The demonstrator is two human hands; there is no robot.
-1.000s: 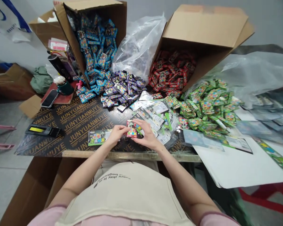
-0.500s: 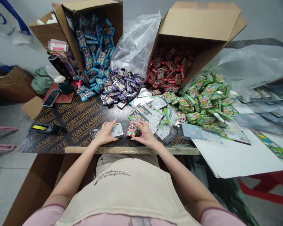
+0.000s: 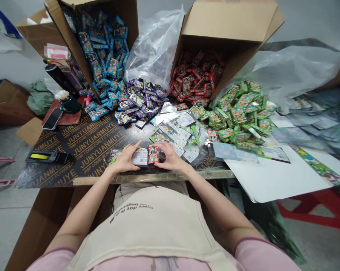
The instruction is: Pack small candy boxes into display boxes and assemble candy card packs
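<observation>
My left hand (image 3: 124, 160) rests near the table's front edge and grips a flat printed pouch (image 3: 140, 157) with a white barcode panel. Beside it my right hand (image 3: 170, 158) pinches a small red sachet (image 3: 153, 154), whose edge meets the pouch's opening. A spread of the same flat pouches (image 3: 177, 130) lies just behind my hands. Further back are heaps of small sachets: blue ones (image 3: 106, 71) spilling from a tipped box, purple ones (image 3: 140, 99), red ones (image 3: 196, 81) in a second tipped box, and green ones (image 3: 240, 113).
The table top (image 3: 91, 145) is dark printed plywood. At the left lie a black device with a yellow strip (image 3: 47, 157), a phone (image 3: 52, 119) and a lidded jar (image 3: 66, 101). White sheets (image 3: 277, 177) and clear plastic bags (image 3: 294, 75) cover the right side.
My left hand picked up a flat pouch from the table. My right hand carried the red sachet left until it met the pouch. The camera tilted slightly.
</observation>
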